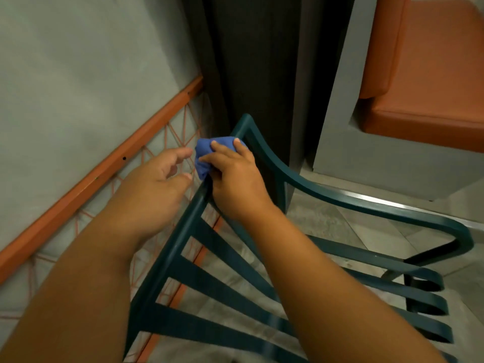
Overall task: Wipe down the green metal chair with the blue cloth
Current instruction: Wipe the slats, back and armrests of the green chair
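Head view. The chair (262, 258), dark green metal with flat slats, fills the lower middle and right of the scene; its top rail runs from the near centre up to a far corner at mid-frame, and an armrest curves from that corner down to the right. The cloth (209, 155), blue and bunched into a wad, sits on the top rail just short of the far corner. The right hand (235, 184) is closed over the cloth, fingers (225, 150) spread across its top and the thumb side pressed against the rail below, so that the cloth is gripped between hand and rail. The left hand (157, 184) is just left of the cloth, fingers loosely curled and parted, holding nothing; its fingertips lie near the cloth, and whether they touch it cannot be told. Both forearms enter from the near edge, the right one crossing above the slats. To the left, an orange bar (104, 174) slants along a grey wall (78, 74), with thin orange wire mesh (170, 142) beneath it and behind the chair. A dark panel (262, 61) stands beyond the chair's corner. At far right, an orange cushion (432, 61) rests on a grey bench base (366, 158). The floor (327, 224) is grey and tiled.
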Motion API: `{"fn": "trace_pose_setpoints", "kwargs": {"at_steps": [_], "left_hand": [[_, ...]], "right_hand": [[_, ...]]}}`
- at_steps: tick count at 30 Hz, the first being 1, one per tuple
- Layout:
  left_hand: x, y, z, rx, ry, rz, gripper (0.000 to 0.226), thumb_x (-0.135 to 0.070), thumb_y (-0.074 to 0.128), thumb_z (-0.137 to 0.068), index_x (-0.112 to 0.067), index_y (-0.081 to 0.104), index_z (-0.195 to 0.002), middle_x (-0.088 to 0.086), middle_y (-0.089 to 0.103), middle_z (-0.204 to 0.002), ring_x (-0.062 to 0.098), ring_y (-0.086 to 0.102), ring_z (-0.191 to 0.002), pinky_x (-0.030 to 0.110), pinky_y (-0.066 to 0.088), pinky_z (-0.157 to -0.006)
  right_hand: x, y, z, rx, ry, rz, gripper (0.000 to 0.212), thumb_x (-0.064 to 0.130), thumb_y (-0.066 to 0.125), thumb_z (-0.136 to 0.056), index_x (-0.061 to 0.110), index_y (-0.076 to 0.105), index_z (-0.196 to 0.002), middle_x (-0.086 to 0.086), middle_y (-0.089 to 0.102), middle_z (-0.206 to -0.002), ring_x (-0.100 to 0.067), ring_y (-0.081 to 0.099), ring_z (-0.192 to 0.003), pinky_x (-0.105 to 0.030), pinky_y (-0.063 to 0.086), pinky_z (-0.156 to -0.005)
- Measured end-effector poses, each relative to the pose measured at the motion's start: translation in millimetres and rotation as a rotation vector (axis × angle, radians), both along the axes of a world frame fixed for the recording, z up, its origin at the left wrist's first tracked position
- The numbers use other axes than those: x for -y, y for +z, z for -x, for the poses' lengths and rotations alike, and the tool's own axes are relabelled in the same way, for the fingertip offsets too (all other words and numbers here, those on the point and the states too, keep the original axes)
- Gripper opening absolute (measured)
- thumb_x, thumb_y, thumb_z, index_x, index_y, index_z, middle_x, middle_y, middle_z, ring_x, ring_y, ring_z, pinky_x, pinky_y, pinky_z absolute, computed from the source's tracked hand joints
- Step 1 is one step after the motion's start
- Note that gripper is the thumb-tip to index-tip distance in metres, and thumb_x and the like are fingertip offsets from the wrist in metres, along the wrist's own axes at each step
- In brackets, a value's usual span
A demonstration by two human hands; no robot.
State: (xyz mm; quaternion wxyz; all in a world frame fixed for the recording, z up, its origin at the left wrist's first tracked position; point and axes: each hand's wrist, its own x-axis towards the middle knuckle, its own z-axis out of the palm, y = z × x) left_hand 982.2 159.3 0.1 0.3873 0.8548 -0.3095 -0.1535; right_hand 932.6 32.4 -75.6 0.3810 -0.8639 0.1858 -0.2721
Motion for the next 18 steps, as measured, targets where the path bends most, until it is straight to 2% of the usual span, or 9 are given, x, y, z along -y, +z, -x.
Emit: {"fn": "trace_pose_setpoints", "kwargs": {"at_steps": [3, 5, 7, 10, 13, 16, 18], "left_hand": [[-8, -2, 1, -0.04, -0.062, 0.006, 0.037, -0.02, 0.048, -0.095, -0.036, 0.051, -0.129, -0.015, 0.057, -0.118, -0.014, 0.05, -0.1, 0.012, 0.037, -0.082], [-14, -3, 2, -0.04, -0.076, -0.016, 0.037, -0.023, 0.047, -0.095, -0.036, 0.053, -0.129, -0.014, 0.064, -0.11, -0.008, 0.057, -0.099, 0.015, 0.043, -0.084], [-22, -3, 3, 0.021, -0.05, -0.047, 0.034, -0.025, 0.048, -0.095, -0.04, 0.055, -0.124, -0.012, 0.066, -0.102, 0.0, 0.061, -0.096, 0.026, 0.048, -0.087], [-30, 0, 8, 0.081, -0.02, -0.078, 0.035, -0.024, 0.049, -0.094, -0.038, 0.056, -0.125, -0.007, 0.062, -0.116, 0.007, 0.056, -0.107, 0.032, 0.045, -0.092], [-32, 2, 16, 0.138, -0.026, -0.172, 0.035, -0.024, 0.05, -0.093, -0.034, 0.055, -0.126, 0.0, 0.059, -0.126, 0.014, 0.056, -0.111, 0.037, 0.044, -0.098], [-31, -3, 24, 0.205, -0.022, -0.282, 0.037, -0.024, 0.049, -0.094, -0.029, 0.053, -0.13, 0.004, 0.058, -0.13, 0.019, 0.055, -0.115, 0.03, 0.041, -0.096], [-30, -9, 28, 0.243, -0.011, -0.336, 0.038, -0.024, 0.049, -0.094, -0.026, 0.052, -0.131, 0.005, 0.059, -0.13, 0.02, 0.055, -0.116, 0.027, 0.037, -0.091]], "right_hand": [[-37, -7, 18, 0.055, 0.056, 0.073, 0.037, 0.005, 0.053, -0.085, 0.012, 0.064, -0.119, -0.01, 0.054, -0.137, -0.037, 0.024, -0.139, -0.047, 0.014, -0.118], [-61, -8, 31, 0.053, 0.101, 0.114, 0.04, 0.006, 0.056, -0.083, 0.011, 0.062, -0.122, -0.008, 0.057, -0.134, -0.036, 0.023, -0.138, -0.047, 0.015, -0.118], [-85, -8, 43, 0.035, 0.118, 0.143, 0.04, 0.009, 0.06, -0.083, 0.013, 0.061, -0.123, -0.008, 0.054, -0.137, -0.037, 0.021, -0.14, -0.046, 0.01, -0.119], [-123, -15, 60, 0.093, 0.13, 0.114, 0.041, 0.015, 0.053, -0.084, 0.018, 0.059, -0.125, -0.005, 0.05, -0.141, -0.026, 0.014, -0.144, -0.044, 0.008, -0.12], [-145, -32, 72, 0.229, 0.124, -0.107, 0.044, 0.015, 0.047, -0.089, 0.023, 0.052, -0.132, 0.002, 0.043, -0.147, -0.017, 0.009, -0.146, -0.041, 0.014, -0.12], [-151, -48, 71, 0.368, -0.013, -0.239, 0.046, 0.005, 0.051, -0.088, 0.019, 0.053, -0.132, 0.003, 0.04, -0.147, -0.015, 0.018, -0.145, -0.046, 0.028, -0.114], [-160, -56, 69, 0.413, -0.068, -0.254, 0.047, 0.003, 0.049, -0.088, 0.018, 0.052, -0.133, 0.003, 0.04, -0.147, -0.016, 0.022, -0.144, -0.047, 0.031, -0.112]]}}
